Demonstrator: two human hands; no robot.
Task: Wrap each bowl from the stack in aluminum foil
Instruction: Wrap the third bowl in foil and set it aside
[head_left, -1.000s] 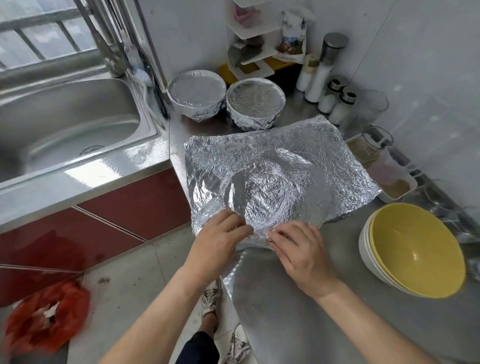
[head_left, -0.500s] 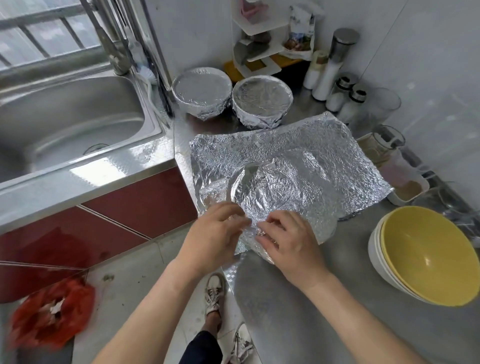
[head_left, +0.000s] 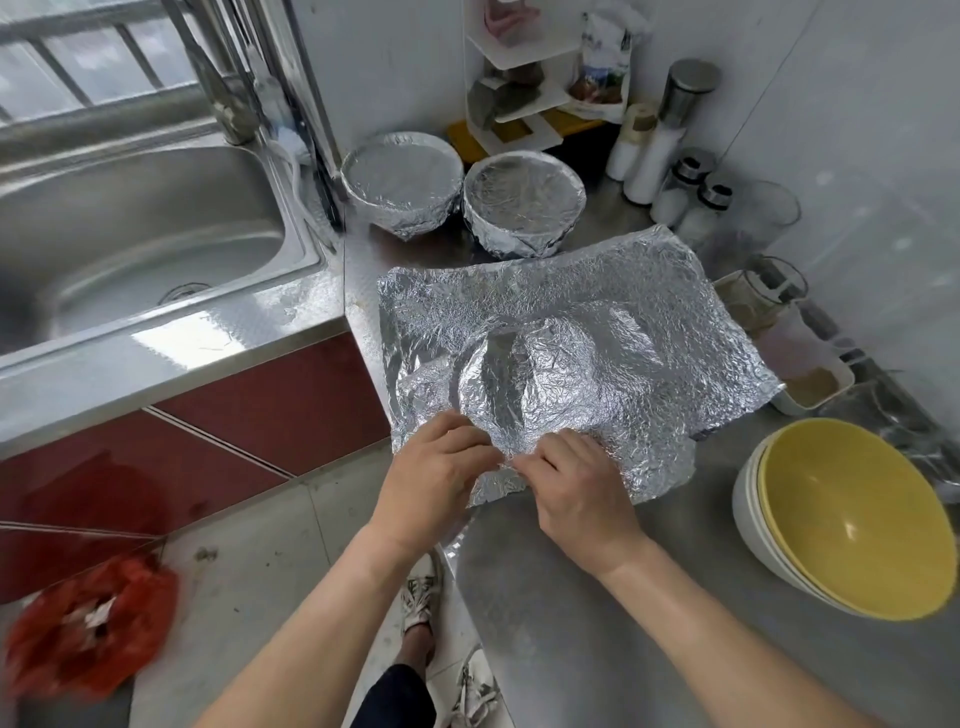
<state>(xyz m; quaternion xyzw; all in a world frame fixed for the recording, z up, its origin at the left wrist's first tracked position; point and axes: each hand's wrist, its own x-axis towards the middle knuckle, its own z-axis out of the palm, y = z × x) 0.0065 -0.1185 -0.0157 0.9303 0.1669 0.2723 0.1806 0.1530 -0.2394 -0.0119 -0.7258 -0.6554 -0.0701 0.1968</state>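
**Both grips pinch the near hem of the foil, set to fold it inward.**

My left grip (head_left: 431, 467) and right grip (head_left: 576, 483) sit side by side, nearly touching, fingertips pinching the near edge of the crinkled silver aluminum foil sheet (head_left: 597, 306). The sheet lies spread on the brushed steel desk (head_left: 571, 623) with a round, bowl-shaped bulge at its middle; whether a bowl is under it I cannot tell. I judge the hem is held here so it can be folded toward that bulge. The sheet's left side runs close along the desk's edge, leaving no room that way. One foil-wrapped round bowl (head_left: 402, 182) and a second foil-wrapped bowl (head_left: 524, 200) stand just behind it, and glass jars (head_left: 774, 291) crowd its right. The stack of white bowls with yellow insides (head_left: 852, 514) waits on my right, with bare desk between it and the sheet.
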